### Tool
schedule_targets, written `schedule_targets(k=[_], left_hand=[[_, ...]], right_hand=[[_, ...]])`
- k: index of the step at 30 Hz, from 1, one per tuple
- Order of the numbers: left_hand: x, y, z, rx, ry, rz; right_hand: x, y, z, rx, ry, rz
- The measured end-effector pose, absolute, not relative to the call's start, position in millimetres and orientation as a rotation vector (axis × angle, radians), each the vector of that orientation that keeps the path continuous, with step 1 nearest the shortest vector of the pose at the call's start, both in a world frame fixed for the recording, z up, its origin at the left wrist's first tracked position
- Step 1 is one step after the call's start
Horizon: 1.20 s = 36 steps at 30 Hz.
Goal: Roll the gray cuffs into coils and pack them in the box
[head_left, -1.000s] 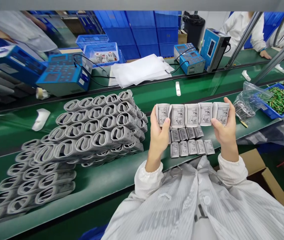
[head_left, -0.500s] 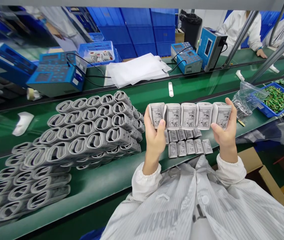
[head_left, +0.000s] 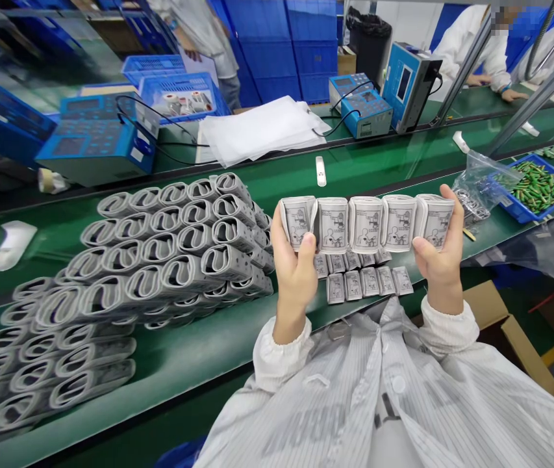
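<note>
Gripping cuffs (head_left: 367, 224), left hand (head_left: 295, 270), right hand (head_left: 439, 260)

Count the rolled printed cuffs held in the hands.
5 rolled printed cuffs, in one row: the left hand holds one end, the right hand the other.

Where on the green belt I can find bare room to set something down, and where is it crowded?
Bare green belt lies between the grey cuff stacks and the near belt edge, and another strip beyond the stacks, along the far rail. It is crowded at the small packets.
</note>
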<state>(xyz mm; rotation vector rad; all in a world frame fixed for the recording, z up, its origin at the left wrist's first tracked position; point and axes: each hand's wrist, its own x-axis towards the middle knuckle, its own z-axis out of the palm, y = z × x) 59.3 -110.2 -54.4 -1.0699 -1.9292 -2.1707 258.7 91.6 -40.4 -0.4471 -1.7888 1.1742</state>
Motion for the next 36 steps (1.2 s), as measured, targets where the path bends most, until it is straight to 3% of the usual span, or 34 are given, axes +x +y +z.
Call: schedule_targets(k=[17,24,31,36], left_hand=[[58.5,-108.2,-61.1,-1.047,-1.988,-2.226],[-4.0,-76.8,-102.8,-1.138,-2.023,-2.170],[-73.0,-5.9,-155.6,-0.900,-2.592,-1.977],[-48.2,-37.2,-178.5,-0.682,-2.810,-1.792]], right_hand=[[255.0,90.6,-48.7,-0.390,-1.742,1.279],[218.5,145.4,-72.8,-0.282,-1.825,1.216],[113.9,220.5,-127.3,-0.674,-2.175,1.354],[129.4,209.6,-160.1,-0.876,-2.299,1.309]])
